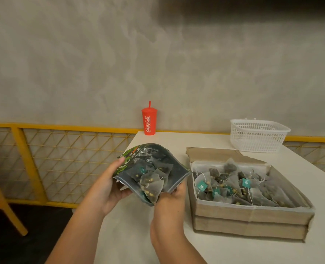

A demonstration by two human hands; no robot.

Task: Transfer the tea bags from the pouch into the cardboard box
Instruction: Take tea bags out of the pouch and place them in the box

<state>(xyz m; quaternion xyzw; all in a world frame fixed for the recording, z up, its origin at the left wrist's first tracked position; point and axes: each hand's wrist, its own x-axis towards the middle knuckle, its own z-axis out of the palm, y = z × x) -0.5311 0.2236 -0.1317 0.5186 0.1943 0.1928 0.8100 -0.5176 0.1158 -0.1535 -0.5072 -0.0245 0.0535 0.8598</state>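
Left hand grips the open pouch by its side, just beside the cardboard box. Right hand is curled at the pouch mouth; whether on rim or tea bag, cannot tell. Risk: that overhanging bag slips out short of the box.

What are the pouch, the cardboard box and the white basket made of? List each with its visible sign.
Dark green printed pouch: likely a plastic-foil laminate, glossy; silvery-grey inside, crinkled walls.
Brown cardboard box: matte paperboard; dull brown faces, creased flap.
White lattice basket: probably moulded plastic, smooth; even grid of holes, thin uniform ribs.
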